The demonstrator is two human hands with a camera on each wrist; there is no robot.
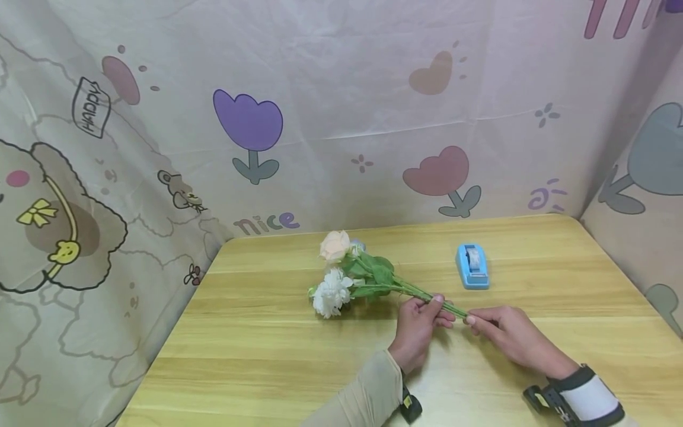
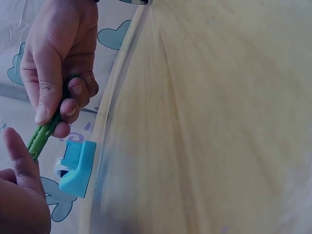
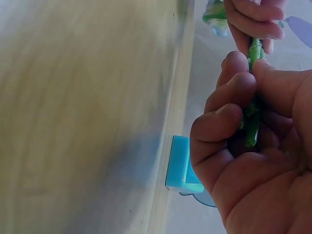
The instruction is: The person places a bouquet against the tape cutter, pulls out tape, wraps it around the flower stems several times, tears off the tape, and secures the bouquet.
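A small bunch of flowers (image 1: 373,273) is held slantwise over the table, blooms to the left and stems to the right. It has a pale peach rose (image 1: 335,247), a ruffled white bloom (image 1: 332,293) and green leaves. My left hand (image 1: 417,329) grips the green stems about midway, thumb across them. At the stem ends my right hand (image 1: 509,335) pinches with thumb and fingers. In the right wrist view, the cut stem ends (image 3: 251,134) show inside the right hand's curled fingers. Beyond the hands stands a blue tape dispenser (image 1: 472,267), touched by neither.
The wooden table (image 1: 240,356) runs back to a patterned cloth (image 1: 341,118) hanging behind it. More of this cloth hangs at the left and right sides. A dark band with a white panel (image 1: 589,394) wraps the right wrist.
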